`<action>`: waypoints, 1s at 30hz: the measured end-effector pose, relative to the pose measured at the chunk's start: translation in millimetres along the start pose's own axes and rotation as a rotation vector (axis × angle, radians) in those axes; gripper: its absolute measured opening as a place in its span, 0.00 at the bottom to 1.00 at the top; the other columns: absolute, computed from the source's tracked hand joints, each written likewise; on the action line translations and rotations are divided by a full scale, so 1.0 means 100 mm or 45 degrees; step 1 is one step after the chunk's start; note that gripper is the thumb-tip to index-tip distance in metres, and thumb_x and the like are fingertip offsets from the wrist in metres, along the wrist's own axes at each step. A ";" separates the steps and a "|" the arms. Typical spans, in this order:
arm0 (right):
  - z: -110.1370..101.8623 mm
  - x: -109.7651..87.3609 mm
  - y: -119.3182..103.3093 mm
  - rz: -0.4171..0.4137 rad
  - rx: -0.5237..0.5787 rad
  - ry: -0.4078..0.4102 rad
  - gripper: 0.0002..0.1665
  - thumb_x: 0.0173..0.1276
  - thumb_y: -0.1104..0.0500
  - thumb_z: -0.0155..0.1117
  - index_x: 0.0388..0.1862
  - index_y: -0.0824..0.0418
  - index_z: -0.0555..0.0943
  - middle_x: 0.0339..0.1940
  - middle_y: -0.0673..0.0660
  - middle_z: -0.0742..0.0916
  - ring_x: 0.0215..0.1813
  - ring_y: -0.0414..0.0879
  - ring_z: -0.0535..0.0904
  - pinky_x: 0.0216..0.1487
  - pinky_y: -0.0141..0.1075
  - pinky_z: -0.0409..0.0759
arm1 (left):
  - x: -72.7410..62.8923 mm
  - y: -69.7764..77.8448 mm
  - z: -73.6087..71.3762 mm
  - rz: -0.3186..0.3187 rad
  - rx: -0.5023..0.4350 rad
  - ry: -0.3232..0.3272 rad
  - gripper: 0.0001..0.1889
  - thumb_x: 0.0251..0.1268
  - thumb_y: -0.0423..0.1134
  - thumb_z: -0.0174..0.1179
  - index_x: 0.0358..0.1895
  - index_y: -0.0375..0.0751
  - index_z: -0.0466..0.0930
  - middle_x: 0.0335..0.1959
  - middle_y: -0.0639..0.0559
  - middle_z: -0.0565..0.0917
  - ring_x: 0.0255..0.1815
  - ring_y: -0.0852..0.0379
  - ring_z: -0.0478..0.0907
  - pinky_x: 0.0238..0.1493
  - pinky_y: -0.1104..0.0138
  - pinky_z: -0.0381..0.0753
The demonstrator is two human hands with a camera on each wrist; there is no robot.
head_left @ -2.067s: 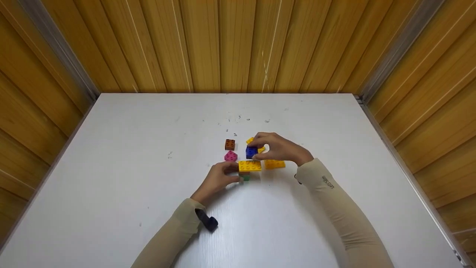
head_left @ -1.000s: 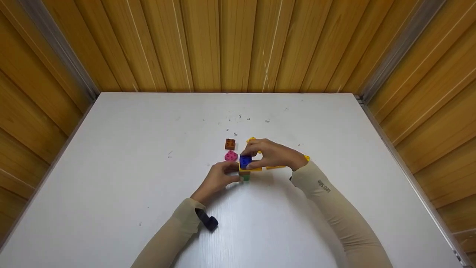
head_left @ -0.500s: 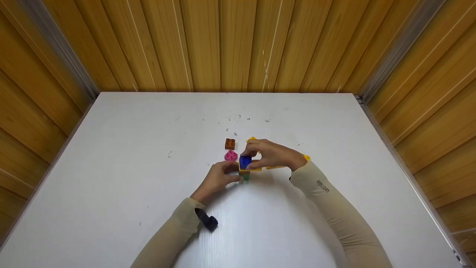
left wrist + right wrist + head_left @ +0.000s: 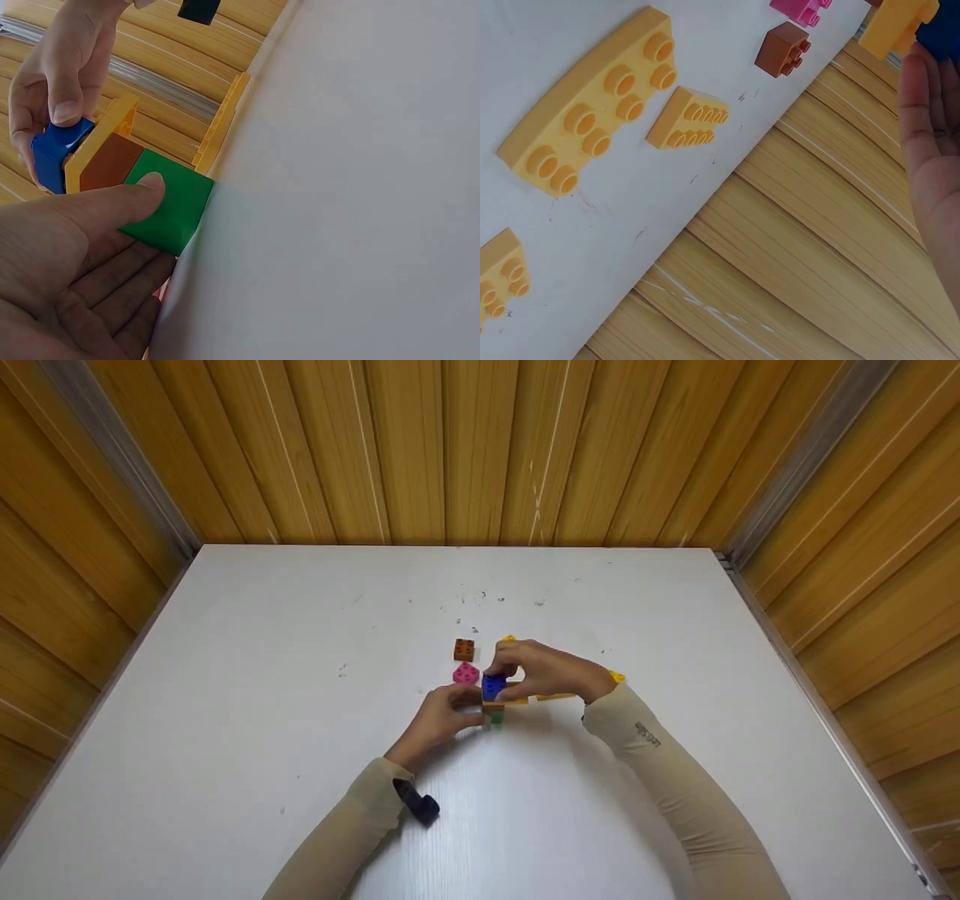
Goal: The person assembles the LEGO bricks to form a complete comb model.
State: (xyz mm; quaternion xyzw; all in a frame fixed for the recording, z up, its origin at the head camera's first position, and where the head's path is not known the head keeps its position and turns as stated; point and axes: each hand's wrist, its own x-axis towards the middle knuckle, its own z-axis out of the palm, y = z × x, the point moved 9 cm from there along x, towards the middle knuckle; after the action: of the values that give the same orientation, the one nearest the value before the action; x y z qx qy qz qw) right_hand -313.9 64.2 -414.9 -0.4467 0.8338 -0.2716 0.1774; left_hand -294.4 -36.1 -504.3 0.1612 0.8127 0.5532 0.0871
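Note:
My left hand [image 4: 442, 716] steadies a small upright stack on the table, its thumb and fingers around the green brick [image 4: 180, 199] at the bottom. Above the green sits a brown brick [image 4: 112, 161], then a longer yellow brick [image 4: 97, 139] that juts out to the right. My right hand [image 4: 551, 667] pinches a blue brick [image 4: 493, 687] between thumb and fingers on the left end of that yellow brick. A yellow stud shows beside the blue brick in the left wrist view; whether it is fully pressed down I cannot tell.
Behind the stack lie a loose brown brick [image 4: 464, 649] and a pink brick [image 4: 466, 673] on the white table [image 4: 300, 660]. Several yellow pieces lie around the right hand, among them a long curved brick [image 4: 592, 105] and a smaller brick [image 4: 688, 120]. Wood-patterned walls enclose the table.
My right hand has carried the blue brick left and towards me, from behind the stack onto the yellow brick's left end. Over the last second both hands have stayed almost still.

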 end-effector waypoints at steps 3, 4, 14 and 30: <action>0.00 0.01 0.00 0.031 0.016 -0.018 0.19 0.59 0.58 0.72 0.48 0.64 0.81 0.42 0.56 0.81 0.48 0.47 0.79 0.55 0.47 0.81 | 0.00 0.00 -0.01 -0.001 0.008 0.005 0.19 0.55 0.32 0.69 0.52 0.37 0.80 0.50 0.45 0.85 0.53 0.50 0.81 0.60 0.58 0.77; 0.00 0.02 0.00 0.043 0.018 -0.024 0.19 0.59 0.59 0.72 0.48 0.63 0.81 0.42 0.56 0.81 0.47 0.47 0.79 0.54 0.48 0.81 | 0.00 0.00 -0.01 -0.001 0.011 0.007 0.19 0.55 0.33 0.69 0.52 0.37 0.80 0.50 0.45 0.85 0.53 0.50 0.81 0.60 0.58 0.77; 0.00 0.05 0.02 0.096 -0.023 -0.047 0.19 0.57 0.57 0.74 0.46 0.61 0.81 0.42 0.54 0.82 0.44 0.45 0.79 0.49 0.34 0.80 | 0.00 -0.02 0.00 -0.025 0.025 0.011 0.18 0.55 0.34 0.69 0.50 0.40 0.81 0.48 0.48 0.86 0.52 0.53 0.81 0.59 0.59 0.78; 0.00 0.07 0.04 0.147 0.036 -0.071 0.20 0.55 0.58 0.75 0.47 0.62 0.82 0.43 0.54 0.82 0.45 0.45 0.81 0.52 0.40 0.82 | 0.00 -0.03 0.00 -0.057 0.014 0.007 0.17 0.56 0.35 0.69 0.51 0.43 0.81 0.49 0.50 0.85 0.52 0.54 0.81 0.60 0.59 0.77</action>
State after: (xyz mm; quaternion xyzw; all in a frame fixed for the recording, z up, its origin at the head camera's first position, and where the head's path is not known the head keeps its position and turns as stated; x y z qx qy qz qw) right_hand -319.9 59.7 -417.6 -0.4025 0.8491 -0.2603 0.2222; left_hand -294.4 -37.3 -506.7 0.1419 0.8192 0.5472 0.0964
